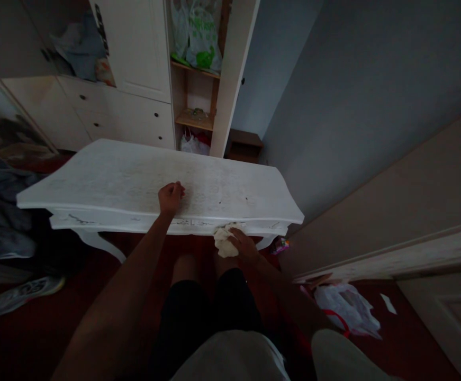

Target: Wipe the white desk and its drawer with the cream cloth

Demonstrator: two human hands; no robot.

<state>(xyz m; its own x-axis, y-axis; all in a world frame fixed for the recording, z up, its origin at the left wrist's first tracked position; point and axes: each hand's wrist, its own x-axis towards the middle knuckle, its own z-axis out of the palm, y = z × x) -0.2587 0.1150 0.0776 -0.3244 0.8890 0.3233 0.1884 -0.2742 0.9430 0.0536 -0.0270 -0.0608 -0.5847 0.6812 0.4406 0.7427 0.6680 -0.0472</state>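
Observation:
A white table (115, 177) with a curved front edge stands before me. My left hand (170, 197) rests on its top near the front edge, fingers curled into a loose fist with nothing visible in it. My right hand (241, 244) grips a crumpled white cloth (223, 241) and presses it against the table's front apron, just below the top.
A white wardrobe (135, 53) stands behind the table, one door open on shelves with plastic bags (196, 34). A grey wall (353, 95) lies to the right. A shoe (19, 296) and clothes lie at left, a plastic bag (345, 307) on the red floor at right.

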